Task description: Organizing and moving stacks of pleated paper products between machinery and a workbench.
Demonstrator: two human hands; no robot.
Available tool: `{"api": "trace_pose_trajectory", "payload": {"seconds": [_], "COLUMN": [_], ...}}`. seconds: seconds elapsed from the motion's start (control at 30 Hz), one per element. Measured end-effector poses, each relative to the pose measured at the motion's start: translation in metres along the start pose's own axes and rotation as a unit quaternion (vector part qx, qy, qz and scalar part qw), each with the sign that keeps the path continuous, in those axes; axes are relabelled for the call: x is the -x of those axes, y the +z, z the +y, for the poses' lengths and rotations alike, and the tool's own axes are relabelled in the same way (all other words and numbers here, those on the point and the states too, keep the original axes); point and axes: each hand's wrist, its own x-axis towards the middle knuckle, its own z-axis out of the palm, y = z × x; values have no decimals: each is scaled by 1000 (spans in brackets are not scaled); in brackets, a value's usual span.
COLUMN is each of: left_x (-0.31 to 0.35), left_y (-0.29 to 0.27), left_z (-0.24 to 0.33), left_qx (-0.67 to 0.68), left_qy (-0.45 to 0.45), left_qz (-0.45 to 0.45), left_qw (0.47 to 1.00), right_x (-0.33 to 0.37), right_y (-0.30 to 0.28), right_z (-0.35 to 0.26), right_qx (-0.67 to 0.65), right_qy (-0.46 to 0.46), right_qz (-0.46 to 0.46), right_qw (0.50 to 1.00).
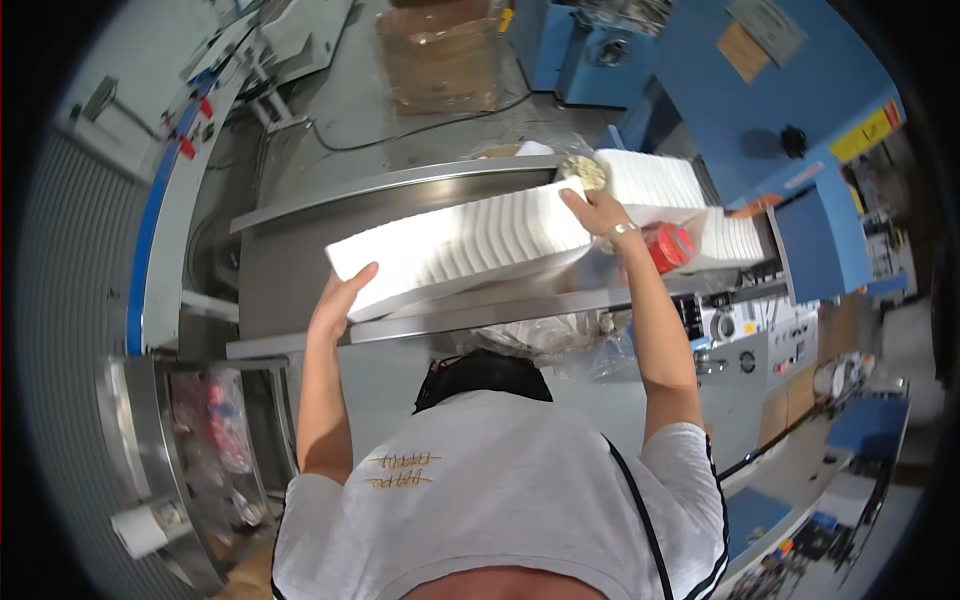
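A long stack of thin white pieces (450, 245), pressed together in a row, lies between my two hands above the metal trough-like table. My left hand (338, 303) grips the stack's left end, thumb on top and fingers hidden beneath. At the right end my right hand (598, 212) clasps the stack, its thumb over the upper corner. The stack tilts, its right end farther from me than its left. Just right of my right wrist sits a red round object (668, 246), partly under clear plastic. A pale cream-coloured bunch (583, 172) shows beyond my right hand.
More white stacks (650, 180) rest at the table's right end, beside a blue machine (820, 235). The metal table (275, 265) has raised rails. Clear plastic bags (560, 335) lie near its front edge. A cardboard box (440, 60) stands on the far floor.
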Motion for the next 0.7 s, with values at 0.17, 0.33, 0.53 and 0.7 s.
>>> {"api": "trace_pose_trajectory", "payload": {"seconds": [0.17, 0.33, 0.53, 0.7], "left_x": [-3, -4, -17, -18], "left_y": [-28, -94, -148, -131], "left_z": [-5, -11, -23, -30], "left_qx": [-2, -17, 89, -35], "left_qy": [-24, -35, -106, -109], "left_qz": [-4, -37, -93, -97], "left_qw": [1000, 999, 986, 989], "right_x": [21, 50, 31, 54], "right_y": [21, 48, 88, 96], "right_z": [-32, -62, -10, -44], "right_qx": [-65, -172, -338, -385], "right_qy": [15, 3, 132, 94], "right_qz": [-100, -186, -168, -216], "right_qw": [993, 967, 917, 892]}}
